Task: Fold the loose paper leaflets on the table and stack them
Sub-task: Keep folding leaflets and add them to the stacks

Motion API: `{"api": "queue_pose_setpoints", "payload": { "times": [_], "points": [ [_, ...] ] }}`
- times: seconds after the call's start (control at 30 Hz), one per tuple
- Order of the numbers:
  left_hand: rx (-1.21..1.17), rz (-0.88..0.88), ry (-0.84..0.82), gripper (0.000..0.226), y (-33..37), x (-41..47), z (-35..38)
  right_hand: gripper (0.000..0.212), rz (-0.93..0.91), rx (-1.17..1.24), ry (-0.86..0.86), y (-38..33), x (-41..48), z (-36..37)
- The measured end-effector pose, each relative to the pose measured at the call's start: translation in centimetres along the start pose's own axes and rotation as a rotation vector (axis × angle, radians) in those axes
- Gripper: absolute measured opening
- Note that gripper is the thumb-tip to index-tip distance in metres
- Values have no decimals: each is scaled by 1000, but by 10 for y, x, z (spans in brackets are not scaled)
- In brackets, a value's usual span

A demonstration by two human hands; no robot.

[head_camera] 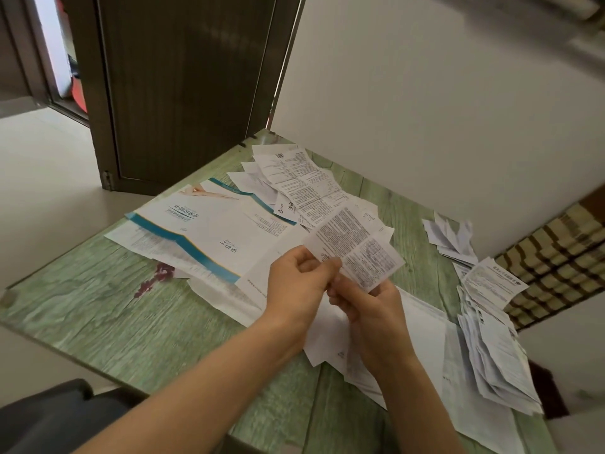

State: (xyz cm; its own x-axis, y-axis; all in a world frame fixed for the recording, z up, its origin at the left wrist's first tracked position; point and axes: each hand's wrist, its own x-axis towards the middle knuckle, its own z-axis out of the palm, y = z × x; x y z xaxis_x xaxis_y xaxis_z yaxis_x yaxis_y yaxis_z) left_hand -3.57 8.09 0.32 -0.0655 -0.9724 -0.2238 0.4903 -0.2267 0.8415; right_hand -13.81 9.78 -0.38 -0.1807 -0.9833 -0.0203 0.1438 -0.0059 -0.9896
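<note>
Both hands up over mid worktop, pinching one small printed leaflet between them. Left hand grips its near-left corner, fingers curled in; right hand grasps the near edge from below, fingertips hidden behind the paper. Leaflet is held tilted, clear of the surface, and looks partly folded, though the crease is hard to make out. Print too small to read. Loose leaflets spread far-centre, overlapping a big blue-striped brochure at left. White sheets lie under the wrists, partly covered by the arms. Fanned pile at near right, its edge cut off by the worktop rim. Small folded bunch far right. Brown door behind.
</note>
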Motion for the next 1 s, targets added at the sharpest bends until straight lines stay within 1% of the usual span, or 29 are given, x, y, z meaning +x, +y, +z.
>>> {"api": "queue_pose_setpoints", "payload": {
  "times": [0.03,0.2,0.33,0.4,0.47,0.5,0.53,0.6,0.63,0.67,0.77,0.9,0.97,1.0],
  "points": [
    [34,5,-16,9,0,-1,0,36,0,-3,6,0,0,-2],
    [234,65,32,12,0,8,-7,24,31,-34,39,-2,2,-3],
    [459,216,-29,23,10,12,-14,26,31,-44,50,-4,5,-8],
    [516,299,26,23,19,18,-21,23,33,-39,63,-5,6,-12],
    [498,356,142,22,29,23,-28,20,26,-33,79,-5,6,-14],
    [472,352,155,18,32,24,-30,20,22,-26,81,-4,6,-14],
    [454,323,106,14,34,22,-30,20,16,-16,80,-4,6,-13],
    [467,204,-89,20,28,14,-24,21,1,4,68,-4,6,-11],
    [506,161,-167,22,22,11,-20,23,-3,8,55,-4,6,-9],
    [569,158,-203,19,16,9,-18,25,-4,10,44,-4,5,-8],
    [716,249,-191,8,8,10,-17,26,-1,9,47,-2,5,-10],
    [787,215,-325,16,8,9,-15,25,-12,-24,57,-4,6,-14],
    [818,262,-292,8,7,8,-15,25,-20,-58,35,-4,6,-14],
    [836,294,-259,8,7,9,-17,24,-22,-80,23,-4,5,-14]
  ]
}}
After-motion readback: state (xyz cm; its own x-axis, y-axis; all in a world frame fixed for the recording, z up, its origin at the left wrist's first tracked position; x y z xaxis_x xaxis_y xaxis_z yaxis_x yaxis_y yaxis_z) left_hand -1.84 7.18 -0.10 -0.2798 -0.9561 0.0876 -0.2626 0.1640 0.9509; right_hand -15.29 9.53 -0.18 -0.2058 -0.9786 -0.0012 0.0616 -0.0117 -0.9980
